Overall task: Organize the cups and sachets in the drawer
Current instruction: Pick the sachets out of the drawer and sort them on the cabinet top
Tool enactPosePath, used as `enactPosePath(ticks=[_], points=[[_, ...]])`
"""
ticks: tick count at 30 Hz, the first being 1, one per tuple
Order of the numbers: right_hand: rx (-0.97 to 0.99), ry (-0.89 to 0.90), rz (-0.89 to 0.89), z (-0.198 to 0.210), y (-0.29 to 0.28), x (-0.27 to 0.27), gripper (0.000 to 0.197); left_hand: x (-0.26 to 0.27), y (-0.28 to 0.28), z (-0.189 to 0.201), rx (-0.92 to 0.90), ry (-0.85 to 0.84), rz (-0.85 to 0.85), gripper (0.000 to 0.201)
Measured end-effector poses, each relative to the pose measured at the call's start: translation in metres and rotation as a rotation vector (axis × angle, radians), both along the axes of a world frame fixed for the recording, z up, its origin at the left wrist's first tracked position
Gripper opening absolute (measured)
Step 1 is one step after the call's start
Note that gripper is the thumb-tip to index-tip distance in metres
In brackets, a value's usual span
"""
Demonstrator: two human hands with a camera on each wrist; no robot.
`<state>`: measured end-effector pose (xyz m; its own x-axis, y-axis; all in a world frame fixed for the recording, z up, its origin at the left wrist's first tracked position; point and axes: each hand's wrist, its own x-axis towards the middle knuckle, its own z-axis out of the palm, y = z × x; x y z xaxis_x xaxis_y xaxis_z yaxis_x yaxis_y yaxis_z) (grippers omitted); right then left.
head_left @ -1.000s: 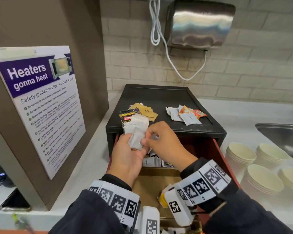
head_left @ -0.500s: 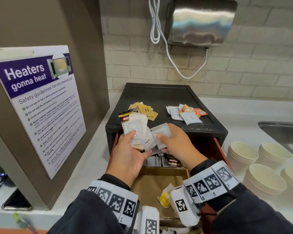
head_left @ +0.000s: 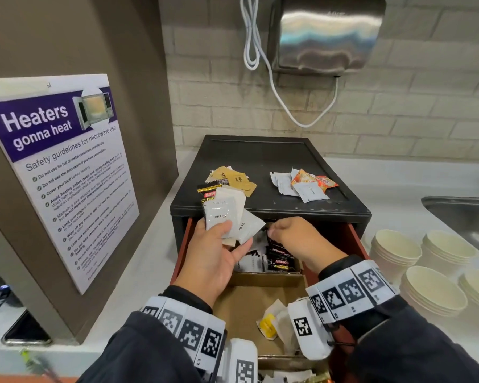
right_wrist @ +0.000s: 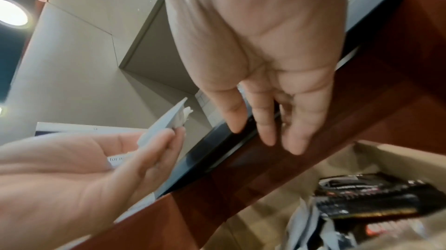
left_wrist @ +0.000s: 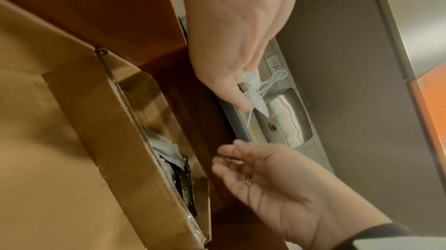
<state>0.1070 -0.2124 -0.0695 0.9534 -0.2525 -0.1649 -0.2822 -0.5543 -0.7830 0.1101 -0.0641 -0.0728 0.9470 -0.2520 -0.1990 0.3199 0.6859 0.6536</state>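
Left hand point(head_left: 215, 257) grips a fan of white sachets point(head_left: 227, 219) with thumb on top, held above the open drawer's point(head_left: 356, 239) left rear corner. Right hand point(head_left: 296, 239) hovers over the back compartment, fingers point(right_wrist: 263, 118) relaxed, holding nothing. Black and white packets point(head_left: 271, 255) fill that compartment. Two sachet piles point(head_left: 302, 183) sit on the black box point(head_left: 260, 153). Cup stacks point(head_left: 396, 250) stand on the table point(head_left: 138, 261), right of the drawer.
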Motion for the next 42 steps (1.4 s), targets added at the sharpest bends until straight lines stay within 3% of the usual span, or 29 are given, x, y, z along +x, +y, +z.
enactPosePath(ticks=[2,4,6,11,13,18,21,27,33,38,40,42], points=[[0.201,-0.014,0.002,0.01,0.006,-0.003,0.029,0.0,-0.001,-0.002,0.038,-0.014,-0.024,0.038],[0.371,-0.086,0.013,0.017,0.015,-0.007,0.023,-0.001,-0.001,-0.002,0.079,-0.038,-0.068,0.038],[0.284,-0.195,0.093,0.022,0.02,-0.011,0.019,-0.002,-0.002,-0.003,0.132,-0.071,-0.13,0.039],[0.067,-0.231,0.152,0.017,0.035,-0.014,0.056,-0.008,-0.009,-0.008,0.336,-0.166,-0.248,0.047],[0.037,-0.235,0.116,0.012,0.036,-0.013,0.062,-0.009,-0.011,-0.009,0.37,-0.176,-0.273,0.053],[0.174,-0.269,0.085,0.015,0.03,-0.014,0.042,-0.01,-0.008,-0.006,0.157,-0.124,-0.347,0.049],[0.272,-0.252,0.152,0.017,0.023,-0.015,0.052,-0.01,-0.007,-0.003,0.039,-0.067,-0.328,0.041],[0.372,-0.283,0.149,0.014,0.005,-0.01,0.057,-0.002,-0.006,-0.004,0.106,-0.054,-0.183,0.037],[0.309,-0.426,-0.091,0.012,-0.008,-0.005,0.04,-0.001,-0.004,-0.002,0.142,-0.035,-0.108,0.041],[0.377,-0.304,-0.175,0.019,-0.002,-0.006,0.032,-0.002,-0.005,-0.003,0.194,-0.052,-0.106,0.037],[0.33,-0.289,-0.134,0.019,0.005,-0.007,0.015,-0.001,-0.005,-0.004,0.236,-0.083,-0.12,0.034],[0.244,-0.306,-0.044,0.018,0.012,-0.008,0.016,-0.002,-0.006,-0.005,0.289,-0.128,-0.15,0.033]])
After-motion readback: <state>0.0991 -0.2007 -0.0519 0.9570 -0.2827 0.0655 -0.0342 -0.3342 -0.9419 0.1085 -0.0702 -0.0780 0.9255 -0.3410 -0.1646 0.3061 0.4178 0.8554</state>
